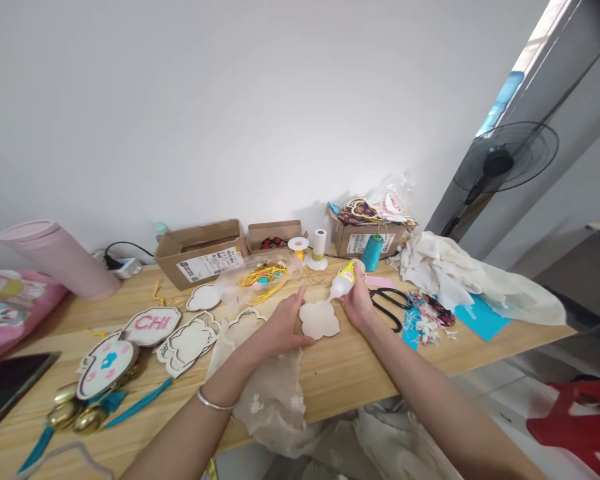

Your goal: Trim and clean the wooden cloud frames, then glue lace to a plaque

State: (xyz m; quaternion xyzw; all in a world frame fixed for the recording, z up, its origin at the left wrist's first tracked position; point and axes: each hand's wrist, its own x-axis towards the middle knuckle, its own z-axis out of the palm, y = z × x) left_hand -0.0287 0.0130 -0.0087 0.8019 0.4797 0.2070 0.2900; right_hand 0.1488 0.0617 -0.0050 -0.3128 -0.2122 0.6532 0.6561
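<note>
My right hand (359, 301) is wrapped round a glue bottle (347, 277) with a yellow label. The bottle is tilted, its nozzle pointing down at the upper edge of a cream flower-shaped piece (320, 320); whether the tip touches cannot be made out. My left hand (283, 323) lies beside that piece, thumb and index finger spread along its left side, with the thumb at the lower left edge. Under my left wrist is sheer cream fabric (275, 393) with small embroidered flowers, hanging over the table's front edge. A scalloped cut-out frame (247, 320) lies just left of my left hand.
Black-handled scissors (387, 307) and fabric scraps (427, 317) lie right of my right hand. Cardboard boxes (200, 253), a teal thread cone (373, 253) and spools (319, 250) line the wall. Decorated plaques (153, 327), bells (90, 419) and a phone (13, 387) are left.
</note>
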